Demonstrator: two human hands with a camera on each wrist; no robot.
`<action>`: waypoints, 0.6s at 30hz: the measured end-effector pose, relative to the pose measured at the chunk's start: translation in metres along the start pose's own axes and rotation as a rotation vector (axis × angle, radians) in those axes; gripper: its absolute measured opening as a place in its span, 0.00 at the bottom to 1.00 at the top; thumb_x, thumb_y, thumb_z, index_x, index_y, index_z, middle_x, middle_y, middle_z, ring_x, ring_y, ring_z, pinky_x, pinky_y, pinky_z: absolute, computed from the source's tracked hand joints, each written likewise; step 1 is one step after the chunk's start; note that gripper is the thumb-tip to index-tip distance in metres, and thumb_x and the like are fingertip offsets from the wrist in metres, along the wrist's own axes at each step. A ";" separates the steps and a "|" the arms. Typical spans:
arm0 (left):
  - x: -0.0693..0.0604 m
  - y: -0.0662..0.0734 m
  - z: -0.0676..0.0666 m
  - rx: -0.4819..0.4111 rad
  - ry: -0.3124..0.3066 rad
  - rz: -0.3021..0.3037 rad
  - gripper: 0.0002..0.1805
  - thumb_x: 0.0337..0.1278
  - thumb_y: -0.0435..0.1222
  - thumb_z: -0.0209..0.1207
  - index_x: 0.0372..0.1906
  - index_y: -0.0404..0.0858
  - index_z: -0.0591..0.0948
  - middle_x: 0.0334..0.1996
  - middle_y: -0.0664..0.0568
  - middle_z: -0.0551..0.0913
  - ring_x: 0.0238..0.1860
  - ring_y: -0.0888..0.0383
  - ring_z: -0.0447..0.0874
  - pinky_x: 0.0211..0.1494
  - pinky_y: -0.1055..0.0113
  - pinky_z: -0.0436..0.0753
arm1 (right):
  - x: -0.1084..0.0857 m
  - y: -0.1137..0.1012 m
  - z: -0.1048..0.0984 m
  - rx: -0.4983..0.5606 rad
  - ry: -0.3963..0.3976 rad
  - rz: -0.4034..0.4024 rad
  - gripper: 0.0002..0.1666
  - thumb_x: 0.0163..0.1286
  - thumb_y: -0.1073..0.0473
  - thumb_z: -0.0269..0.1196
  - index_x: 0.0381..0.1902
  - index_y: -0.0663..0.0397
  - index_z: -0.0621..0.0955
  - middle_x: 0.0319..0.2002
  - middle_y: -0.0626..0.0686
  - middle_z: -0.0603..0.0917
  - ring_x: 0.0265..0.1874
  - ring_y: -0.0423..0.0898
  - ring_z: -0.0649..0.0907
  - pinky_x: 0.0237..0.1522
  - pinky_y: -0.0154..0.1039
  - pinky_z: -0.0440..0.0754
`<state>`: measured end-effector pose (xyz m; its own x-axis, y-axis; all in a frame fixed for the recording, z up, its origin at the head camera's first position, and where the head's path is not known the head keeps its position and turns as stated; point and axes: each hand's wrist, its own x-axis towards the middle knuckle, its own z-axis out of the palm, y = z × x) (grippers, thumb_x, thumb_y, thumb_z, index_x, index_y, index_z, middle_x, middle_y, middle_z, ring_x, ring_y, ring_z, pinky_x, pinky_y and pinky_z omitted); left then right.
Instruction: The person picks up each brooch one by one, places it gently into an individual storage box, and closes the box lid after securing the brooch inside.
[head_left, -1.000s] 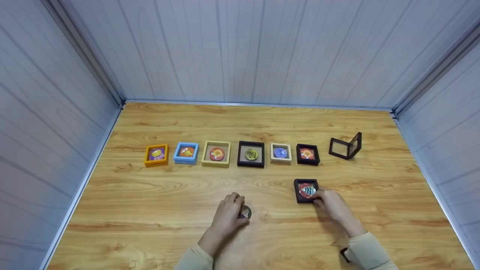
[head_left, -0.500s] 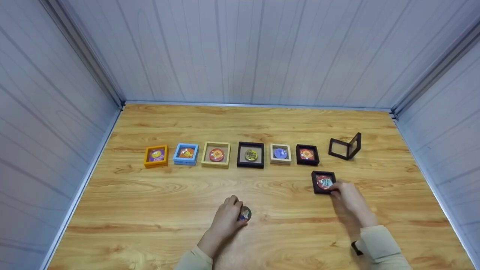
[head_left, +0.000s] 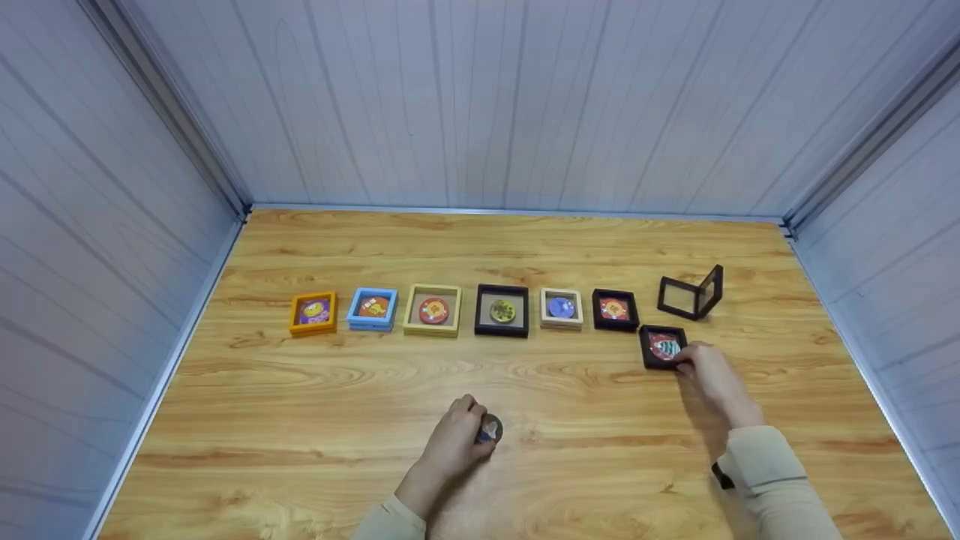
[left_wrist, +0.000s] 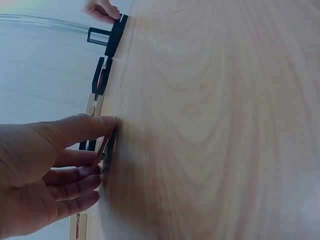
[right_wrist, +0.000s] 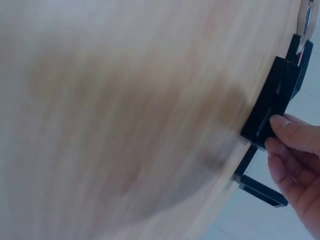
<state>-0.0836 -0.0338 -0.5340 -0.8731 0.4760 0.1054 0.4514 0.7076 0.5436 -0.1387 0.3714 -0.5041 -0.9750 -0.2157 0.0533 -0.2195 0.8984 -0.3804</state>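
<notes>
My right hand [head_left: 716,379] pinches the right edge of a square black display frame [head_left: 657,364], which has a red disc [head_left: 663,347] with a striped picture inside. In the right wrist view, thumb and fingers grip this closed frame [right_wrist: 272,100] low over the table. Nearer the front, my left hand [head_left: 450,442] holds a round dark coin-like disc [head_left: 492,428] by its edge. The left wrist view has that disc [left_wrist: 111,142] tilted between thumb and fingers, close to the wood. Part of the disc is hidden by the fingers.
Along the back runs a row of closed frames with discs: orange [head_left: 313,328], blue [head_left: 371,325], yellow-beige [head_left: 431,330], black [head_left: 501,331], cream [head_left: 561,324] and small black [head_left: 616,325]. An unfolded black frame [head_left: 679,310] stands at the right end. Pale panels [head_left: 480,105] wall the table.
My right hand has slid the black frame to the right and back, from in front of the row to just below its right end. The left hand with the disc stays almost still.
</notes>
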 end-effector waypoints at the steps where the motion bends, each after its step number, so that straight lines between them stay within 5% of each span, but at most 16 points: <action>1: 0.000 0.000 0.000 -0.010 0.001 -0.001 0.16 0.37 0.35 0.67 0.33 0.30 0.78 0.30 0.50 0.70 0.32 0.57 0.70 0.36 0.66 0.75 | 0.002 0.001 -0.001 -0.002 -0.002 0.008 0.06 0.53 0.75 0.59 0.29 0.67 0.82 0.28 0.60 0.80 0.30 0.57 0.79 0.34 0.50 0.76; 10: -0.002 0.004 -0.002 -0.145 0.040 -0.031 0.19 0.39 0.34 0.64 0.39 0.28 0.75 0.32 0.48 0.72 0.33 0.56 0.75 0.36 0.66 0.77 | 0.015 0.012 -0.006 -0.006 -0.029 0.065 0.07 0.56 0.74 0.58 0.31 0.67 0.82 0.31 0.63 0.81 0.33 0.59 0.79 0.36 0.53 0.75; 18: -0.003 0.008 -0.003 -0.257 0.167 -0.032 0.21 0.38 0.32 0.65 0.42 0.26 0.75 0.35 0.46 0.73 0.36 0.53 0.76 0.40 0.63 0.77 | 0.028 0.020 -0.009 -0.019 -0.013 0.049 0.07 0.54 0.75 0.59 0.30 0.68 0.82 0.30 0.65 0.80 0.33 0.62 0.78 0.36 0.55 0.74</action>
<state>-0.0777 -0.0311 -0.5275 -0.9137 0.3487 0.2086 0.3808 0.5554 0.7393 -0.1704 0.3872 -0.5017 -0.9841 -0.1760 0.0233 -0.1723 0.9150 -0.3648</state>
